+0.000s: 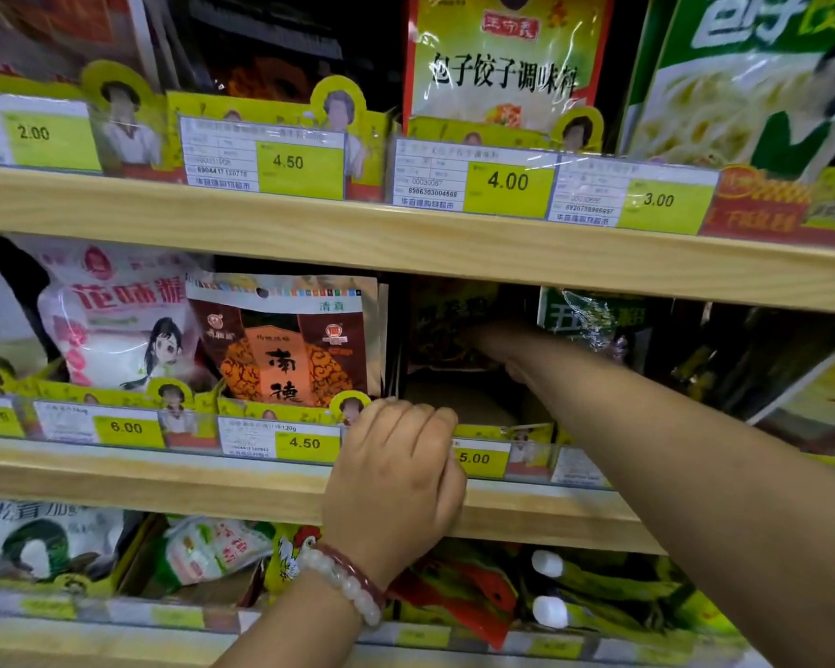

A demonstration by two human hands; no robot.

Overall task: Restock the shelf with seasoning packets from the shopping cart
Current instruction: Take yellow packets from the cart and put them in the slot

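Hands at the middle shelf [261, 479], restocking.
Left hand [396, 470] curls over the shelf lip, likely steadying; right hand [497, 342] reaches deep toward a dark packet [447, 320], grip unclear.

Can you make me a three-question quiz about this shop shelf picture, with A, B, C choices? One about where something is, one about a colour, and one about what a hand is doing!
1. Where does the right hand reach?
A. Into the middle shelf, behind the 5.00 price tag
B. Up to the top shelf
C. Down to the bottom shelf

2. What colour is the part of the price tags where the price is printed?
A. Blue
B. Yellow-green
C. Pink

3. What is the left hand doing?
A. Holding a packet in the air
B. Hanging at the person's side
C. Resting on the front edge of the middle shelf, fingers curled over it

Answers:
1 A, the arm goes into the dark gap above that tag.
2 B, each price sits on a yellow-green patch.
3 C, its knuckles sit on the tag strip at the wooden edge.
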